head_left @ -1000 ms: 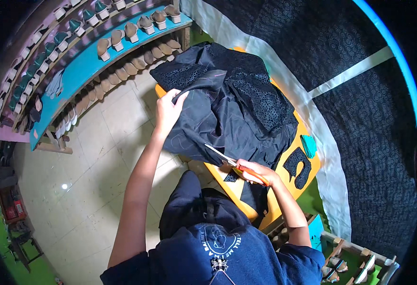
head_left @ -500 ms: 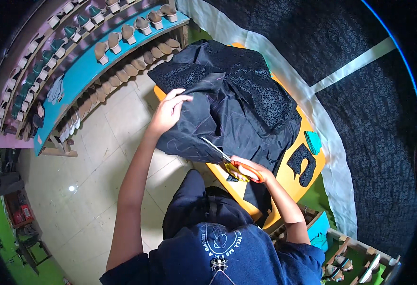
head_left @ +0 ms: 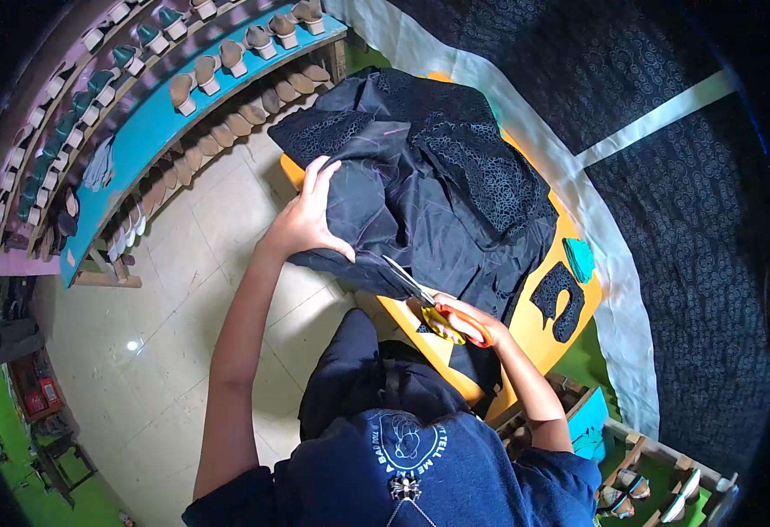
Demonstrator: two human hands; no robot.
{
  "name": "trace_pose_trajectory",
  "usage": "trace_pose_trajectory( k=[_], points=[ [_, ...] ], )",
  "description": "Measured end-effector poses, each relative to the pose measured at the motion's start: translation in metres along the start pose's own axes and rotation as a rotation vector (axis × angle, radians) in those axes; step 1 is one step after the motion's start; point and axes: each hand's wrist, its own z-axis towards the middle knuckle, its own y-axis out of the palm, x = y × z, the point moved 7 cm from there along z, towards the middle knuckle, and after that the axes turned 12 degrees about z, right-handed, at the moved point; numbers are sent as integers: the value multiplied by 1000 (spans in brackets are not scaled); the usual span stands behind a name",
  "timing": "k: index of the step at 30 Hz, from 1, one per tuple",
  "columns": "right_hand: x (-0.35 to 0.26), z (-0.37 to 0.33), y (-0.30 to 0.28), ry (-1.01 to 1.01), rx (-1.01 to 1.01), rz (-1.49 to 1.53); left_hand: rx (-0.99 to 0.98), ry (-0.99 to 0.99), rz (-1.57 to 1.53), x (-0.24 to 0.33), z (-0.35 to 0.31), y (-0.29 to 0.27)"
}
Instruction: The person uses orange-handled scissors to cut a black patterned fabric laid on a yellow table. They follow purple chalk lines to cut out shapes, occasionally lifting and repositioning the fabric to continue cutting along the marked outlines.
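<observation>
Pale glossy floor tiles cover the left and middle of the head view, with a spot of lamp glare on them. Along the upper left runs a slanted turquoise shoe rack, its rows filled with sandals and heeled shoes, soles outward. An orange worktable stands at centre right, mostly hidden under a heap of black fabric, part plain and part lace-patterned, with faint chalk lines on the plain part. Near the table's right edge lie a cut black lace piece and, just beside it, a small teal scrap. Beyond the table hangs a dark patterned curtain with a pale border strip. At lower right, a green-lined wooden crate holds more shoes. Left hand: fingers spread flat, palm down, pressing the near left edge of the black fabric where it drapes over the table corner. Right hand: fingers curled closed through the orange handles of a pair of scissors, blades parted and pointing up-left, their tips at the fabric's lower edge. Person wears a dark blue printed shirt; both forearms bare.
</observation>
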Motion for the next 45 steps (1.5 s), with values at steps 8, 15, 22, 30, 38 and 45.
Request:
trace_pose_trajectory(
  k=[8,15,22,30,38,45],
  points=[
    [-11,-2,7,-132,-67,-164,-34,-14,-60,-9,1,7],
    [-22,2,-6,-89,-74,-314,-60,-12,-54,-8,5,7],
    [-56,-2,11,-137,-28,-495,-38,35,10,-1,11,4],
    [-59,-4,10,-39,26,-458,-27,52,43,0,13,4],
    [-53,-6,5,-5,52,-458,-15,32,34,0,11,3],
    [-47,-8,5,-18,-26,-436,-4,58,50,3,10,2]
  ],
)
